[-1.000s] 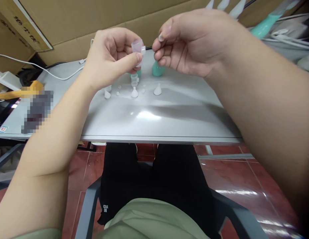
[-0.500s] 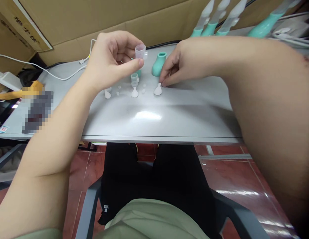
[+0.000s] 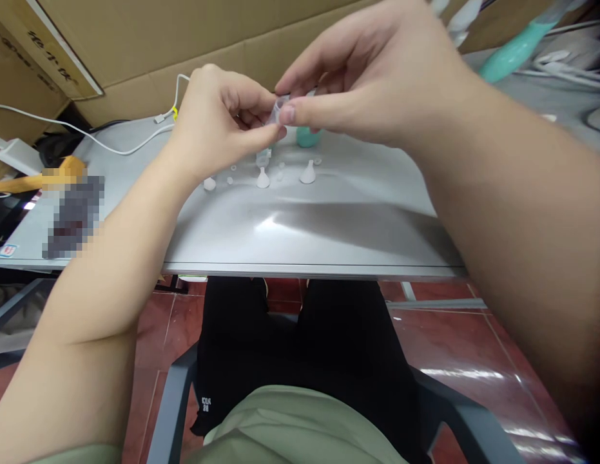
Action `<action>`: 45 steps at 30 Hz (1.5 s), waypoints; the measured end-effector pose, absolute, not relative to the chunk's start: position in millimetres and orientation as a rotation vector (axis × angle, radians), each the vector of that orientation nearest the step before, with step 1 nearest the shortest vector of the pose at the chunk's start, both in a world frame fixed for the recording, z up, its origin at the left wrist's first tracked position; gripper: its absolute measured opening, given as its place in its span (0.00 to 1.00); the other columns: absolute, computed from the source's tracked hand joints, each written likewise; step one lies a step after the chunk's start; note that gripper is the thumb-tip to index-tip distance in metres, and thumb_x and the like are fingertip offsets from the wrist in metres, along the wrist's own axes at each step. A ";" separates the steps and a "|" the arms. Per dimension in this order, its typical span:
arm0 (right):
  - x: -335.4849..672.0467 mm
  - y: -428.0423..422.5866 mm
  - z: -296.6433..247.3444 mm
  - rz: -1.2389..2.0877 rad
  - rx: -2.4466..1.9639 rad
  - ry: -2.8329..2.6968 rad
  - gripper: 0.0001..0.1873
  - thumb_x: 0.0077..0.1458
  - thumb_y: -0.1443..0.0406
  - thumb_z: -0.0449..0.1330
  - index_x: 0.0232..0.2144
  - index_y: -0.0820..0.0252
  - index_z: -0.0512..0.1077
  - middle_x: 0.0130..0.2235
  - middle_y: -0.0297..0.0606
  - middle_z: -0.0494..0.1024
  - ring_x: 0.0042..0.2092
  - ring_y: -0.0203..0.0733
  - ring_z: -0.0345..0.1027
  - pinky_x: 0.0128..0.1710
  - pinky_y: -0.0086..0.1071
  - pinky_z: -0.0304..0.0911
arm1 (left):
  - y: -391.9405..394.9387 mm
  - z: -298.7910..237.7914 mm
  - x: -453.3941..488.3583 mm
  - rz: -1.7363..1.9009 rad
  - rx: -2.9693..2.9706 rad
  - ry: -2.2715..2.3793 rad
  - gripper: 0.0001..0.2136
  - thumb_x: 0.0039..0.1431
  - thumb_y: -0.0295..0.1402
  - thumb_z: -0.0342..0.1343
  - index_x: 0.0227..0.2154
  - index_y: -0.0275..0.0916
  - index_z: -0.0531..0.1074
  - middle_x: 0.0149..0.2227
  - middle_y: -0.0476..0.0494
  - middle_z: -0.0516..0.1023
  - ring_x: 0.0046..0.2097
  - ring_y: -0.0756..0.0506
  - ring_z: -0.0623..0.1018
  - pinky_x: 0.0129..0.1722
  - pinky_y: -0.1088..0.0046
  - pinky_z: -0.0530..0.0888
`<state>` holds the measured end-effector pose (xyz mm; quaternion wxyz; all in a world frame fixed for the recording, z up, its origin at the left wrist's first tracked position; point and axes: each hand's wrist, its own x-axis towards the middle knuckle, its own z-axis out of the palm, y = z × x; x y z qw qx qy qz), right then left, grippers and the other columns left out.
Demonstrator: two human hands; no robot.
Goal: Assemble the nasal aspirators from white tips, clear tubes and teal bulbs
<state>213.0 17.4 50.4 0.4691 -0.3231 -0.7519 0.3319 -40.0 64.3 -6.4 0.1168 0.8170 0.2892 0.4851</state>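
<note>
Between its thumb and fingers my left hand [image 3: 227, 113] holds a small clear plastic cup [image 3: 279, 108] raised over the table. My right hand [image 3: 372, 80] is pinched at the rim of that cup; whatever its fingertips hold is hidden. Below the hands stand white funnel-shaped tips [image 3: 307, 173], with tiny white rings and bits [image 3: 318, 161] lying beside them. Another clear cup [image 3: 263, 158] stands behind the middle tip, partly covered by my left hand. A teal squeeze bulb [image 3: 308, 138] sits behind, mostly hidden by my right hand.
The grey table [image 3: 300, 245] ends in front of my lap. A cardboard wall [image 3: 183, 38] rises behind it. At left are a white cable [image 3: 128, 153], a yellow-handled tool [image 3: 70, 171] and a blurred-out dark item. A teal bulb with a clear tube [image 3: 517, 48] leans at back right.
My right hand has lifted from beside the right-hand white tip and come up to the clear cup in my left hand. A small white ring now shows where its fingers were.
</note>
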 end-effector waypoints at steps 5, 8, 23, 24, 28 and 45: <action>211.5 20.3 44.6 0.708 -0.849 -1.901 0.20 0.62 0.86 0.78 0.34 0.57 0.96 0.30 0.27 0.85 0.35 0.29 0.71 0.32 0.18 0.63 | 78.4 -13.9 -46.9 1.310 2.410 0.762 0.15 0.58 0.52 0.88 0.34 0.53 0.89 0.29 0.46 0.83 0.39 0.34 0.81 0.46 0.46 0.84; 212.1 18.5 46.2 0.606 -0.859 -1.937 0.18 0.61 0.83 0.76 0.32 0.55 0.94 0.31 0.26 0.85 0.37 0.30 0.76 0.34 0.19 0.65 | 72.5 -13.0 -46.0 1.456 2.410 0.843 0.10 0.59 0.45 0.85 0.39 0.54 0.92 0.35 0.45 0.87 0.39 0.34 0.82 0.46 0.46 0.84; 231.8 39.0 43.3 0.316 -1.282 -2.318 0.19 0.57 0.81 0.79 0.27 0.53 0.85 0.27 0.28 0.81 0.34 0.46 0.73 0.40 0.43 0.61 | 55.0 -2.9 -46.1 1.536 2.448 0.807 0.09 0.58 0.39 0.77 0.42 0.58 0.95 0.37 0.45 0.91 0.33 0.33 0.84 0.32 0.53 0.76; 231.6 40.1 42.5 0.304 -1.306 -2.324 0.18 0.58 0.80 0.80 0.28 0.53 0.86 0.27 0.29 0.81 0.34 0.46 0.72 0.39 0.44 0.61 | 54.7 -1.9 -45.7 1.529 2.451 0.823 0.09 0.58 0.38 0.77 0.42 0.57 0.96 0.37 0.45 0.91 0.33 0.34 0.85 0.32 0.53 0.76; 231.2 36.2 48.7 0.284 -1.343 -2.278 0.14 0.64 0.75 0.85 0.33 0.54 0.89 0.30 0.27 0.81 0.35 0.42 0.70 0.40 0.42 0.60 | 58.8 0.1 -46.6 1.497 2.492 0.819 0.08 0.58 0.41 0.77 0.41 0.56 0.96 0.35 0.44 0.90 0.31 0.35 0.83 0.29 0.54 0.73; 236.7 31.4 57.5 0.367 -1.292 -2.540 0.20 0.65 0.81 0.84 0.31 0.52 0.93 0.27 0.26 0.83 0.27 0.34 0.67 0.27 0.32 0.59 | 104.8 -18.2 -43.3 1.453 2.513 0.650 0.25 0.47 0.64 0.85 0.43 0.56 0.95 0.37 0.42 0.91 0.32 0.36 0.82 0.25 0.51 0.76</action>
